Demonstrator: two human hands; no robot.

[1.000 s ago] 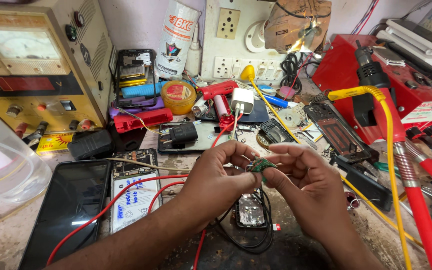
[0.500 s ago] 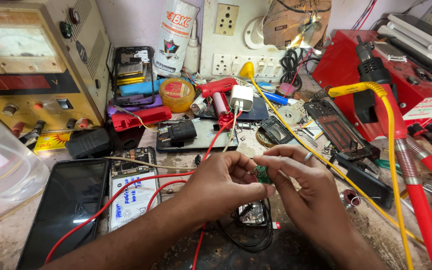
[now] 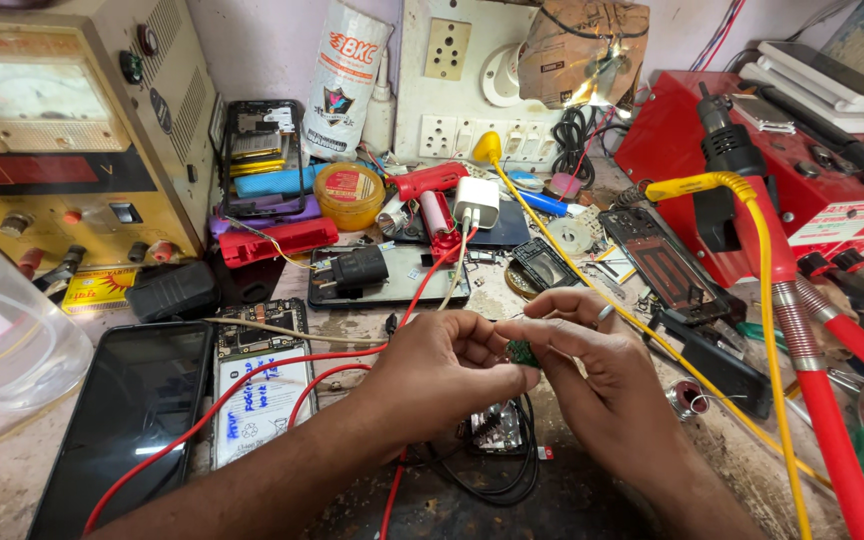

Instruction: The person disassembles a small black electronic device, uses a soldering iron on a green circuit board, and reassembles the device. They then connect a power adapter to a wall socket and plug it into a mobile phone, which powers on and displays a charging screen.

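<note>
Power supply (image 3: 62,140): set at far left of the bench. Red station (image 3: 752,150): set at far right. Dark phone (image 3: 127,420): laid flat at near left, an opened phone (image 3: 257,385) just beside it. Left hand (image 3: 442,370) and right hand (image 3: 602,385): met at centre, fingertips pinched narrow. Green board (image 3: 522,352): small, gripped between both hands' fingertips, held above a black cable (image 3: 497,480).
</note>
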